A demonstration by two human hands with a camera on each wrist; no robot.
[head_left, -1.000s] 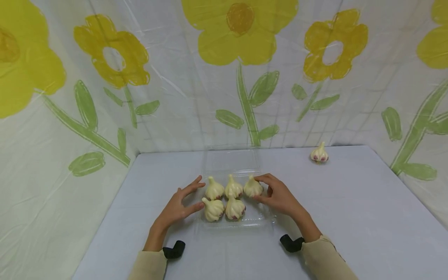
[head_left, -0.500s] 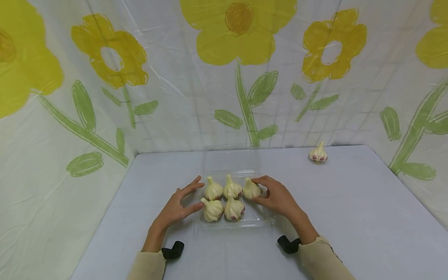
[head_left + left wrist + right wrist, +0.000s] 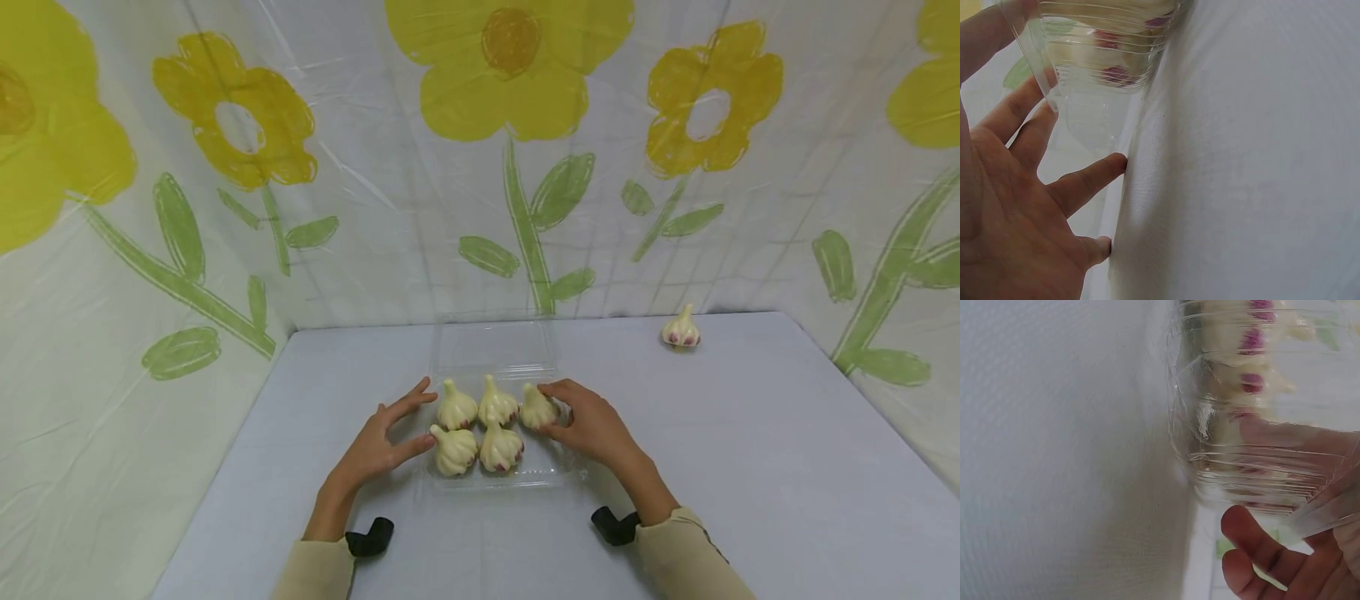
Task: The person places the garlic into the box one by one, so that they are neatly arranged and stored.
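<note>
Now the right hand [image 3: 596,427] pinches a garlic bulb [image 3: 535,410], stem up, long axis leaning slightly left; left hand [image 3: 378,440] spread.

Garlic bulbs [image 3: 498,407] in container [image 3: 542,478]; lone bulb [image 3: 681,332] behind, right.

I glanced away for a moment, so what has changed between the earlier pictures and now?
In the head view, the right hand and the garlic bulb it holds have shifted slightly left and lower. Nothing was visibly let go or newly gripped. The left hand beside the clear box, the other four bulbs and the far-right bulb stayed put.
</note>
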